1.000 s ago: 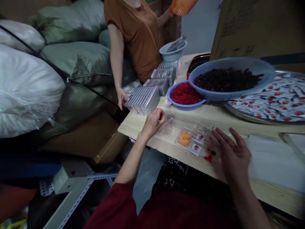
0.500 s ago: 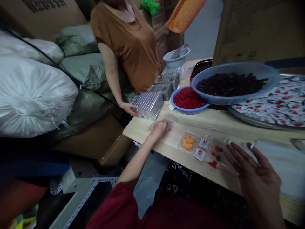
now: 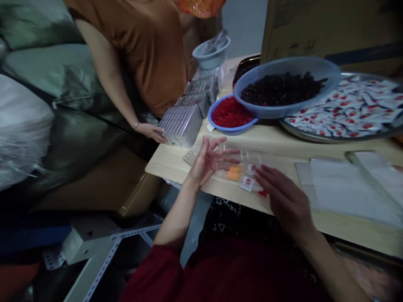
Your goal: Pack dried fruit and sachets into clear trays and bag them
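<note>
Palm up and fingers spread, my left hand (image 3: 209, 161) is open at the left end of a clear plastic tray (image 3: 241, 170), with nothing gripped in it. The tray holds orange pieces (image 3: 233, 172), small white printed sachets (image 3: 247, 183) and red pieces (image 3: 262, 193). My right hand (image 3: 283, 195) lies over the tray's right part with fingers stretched out, hiding what is under them. Whether its fingertips press on the plastic I cannot tell. Another clear plastic tray (image 3: 189, 157) lies on the wooden table (image 3: 157, 161), partly behind my left hand.
A co-worker's hand (image 3: 150, 131) touches stacked clear trays (image 3: 181, 126). Behind are a blue bowl of red pieces (image 3: 233, 132), a larger bowl of dark pieces (image 3: 267, 111) and a metal tray (image 3: 315, 136) of sachets. White sheets (image 3: 346, 184) lie at the right.
My left hand has let go of the empty clear tray and moved right to the filled one, opening out. My right hand has moved left over the filled tray. The view has shifted.
</note>
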